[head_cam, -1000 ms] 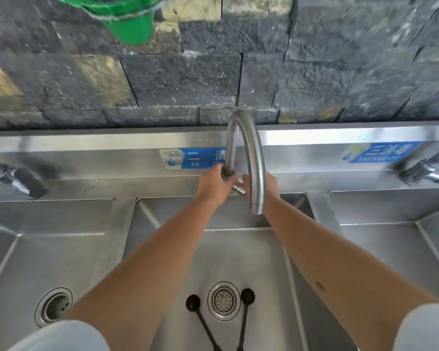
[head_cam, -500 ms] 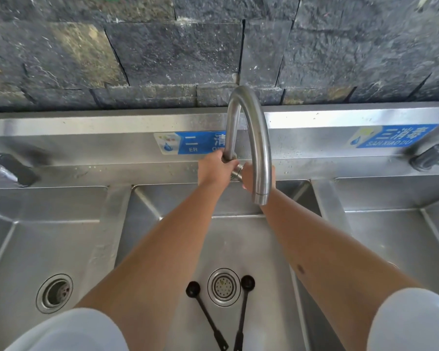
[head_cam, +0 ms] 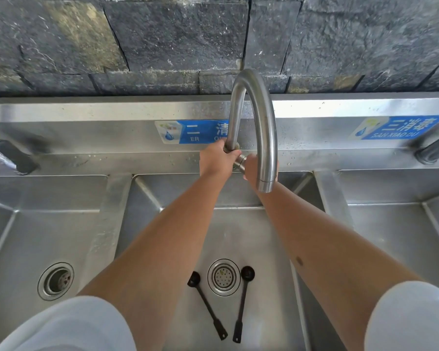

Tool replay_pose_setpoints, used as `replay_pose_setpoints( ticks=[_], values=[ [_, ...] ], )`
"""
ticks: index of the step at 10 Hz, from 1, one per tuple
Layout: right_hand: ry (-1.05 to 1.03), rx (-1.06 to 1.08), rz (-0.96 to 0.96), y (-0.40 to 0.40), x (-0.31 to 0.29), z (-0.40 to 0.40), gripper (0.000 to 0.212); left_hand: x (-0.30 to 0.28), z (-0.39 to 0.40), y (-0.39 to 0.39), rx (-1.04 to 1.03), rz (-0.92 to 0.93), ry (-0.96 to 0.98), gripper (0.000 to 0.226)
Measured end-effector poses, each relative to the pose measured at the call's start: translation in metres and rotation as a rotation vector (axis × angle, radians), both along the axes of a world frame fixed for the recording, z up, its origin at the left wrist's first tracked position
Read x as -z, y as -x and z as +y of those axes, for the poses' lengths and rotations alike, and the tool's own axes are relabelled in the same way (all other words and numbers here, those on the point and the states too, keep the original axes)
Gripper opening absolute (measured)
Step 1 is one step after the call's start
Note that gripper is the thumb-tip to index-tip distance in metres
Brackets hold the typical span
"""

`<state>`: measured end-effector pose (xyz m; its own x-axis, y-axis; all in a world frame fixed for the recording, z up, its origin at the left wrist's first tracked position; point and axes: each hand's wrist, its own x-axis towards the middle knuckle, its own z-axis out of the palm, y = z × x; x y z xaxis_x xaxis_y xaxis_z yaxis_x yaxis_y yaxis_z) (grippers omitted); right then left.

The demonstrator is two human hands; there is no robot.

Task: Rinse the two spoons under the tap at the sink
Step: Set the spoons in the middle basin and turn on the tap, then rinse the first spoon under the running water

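Both hands are up at the foot of the tap (head_cam: 254, 117): the left hand (head_cam: 217, 158) is wrapped tight around the bottom of the pipe, and the right hand (head_cam: 251, 168) sits at the valve just beside it, mostly hidden behind the spout, so whether it's actually gripping anything can't be told. No water is visible coming out, so this looks like the turn-it-on step. Best bet is for the person to brace the pipe with the left so it doesn't swivel while the right works the valve, and open it gently, since a hard blast into a steel sink (head_cam: 238, 239) would splash everywhere. The two spoons (head_cam: 205, 304) are lying on the sink floor, one on each side of the drain (head_cam: 223, 276), handles toward the person, untouched. Plenty of open floor around them for reaching down, but the spout mouth hangs right over the forearms' path, and the dividers on both sides close the basin in.
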<state>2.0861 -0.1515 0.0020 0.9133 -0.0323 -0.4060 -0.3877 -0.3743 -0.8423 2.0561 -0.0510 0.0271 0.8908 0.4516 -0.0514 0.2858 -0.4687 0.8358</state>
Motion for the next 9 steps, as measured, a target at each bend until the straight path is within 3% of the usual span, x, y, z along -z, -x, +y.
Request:
replay_pose_setpoints(
  ticks=[3,4,5,7,8,9],
  values=[
    [-0.005,0.022,0.042,0.009,0.005,-0.007,0.032,0.012,-0.005,0.017,-0.037,0.080,0.090,0.025],
    [0.152,-0.001,0.064,0.044,0.011,-0.019,0.035,0.041,-0.019,0.054,-0.074,0.194,0.164,0.049],
    [0.243,-0.141,0.148,0.086,0.038,-0.032,0.036,0.081,-0.036,0.106,-0.080,0.311,0.288,0.043],
    [0.110,-0.088,0.403,0.173,0.095,-0.056,0.029,0.141,-0.068,0.198,-0.115,0.570,0.611,0.032],
    [0.156,-0.119,0.465,0.203,0.116,-0.068,0.026,0.155,-0.079,0.218,-0.012,0.645,0.626,0.014],
    [0.105,-0.081,0.513,0.223,0.141,-0.078,0.017,0.172,-0.092,0.233,0.027,0.675,0.660,0.022]
  ],
)
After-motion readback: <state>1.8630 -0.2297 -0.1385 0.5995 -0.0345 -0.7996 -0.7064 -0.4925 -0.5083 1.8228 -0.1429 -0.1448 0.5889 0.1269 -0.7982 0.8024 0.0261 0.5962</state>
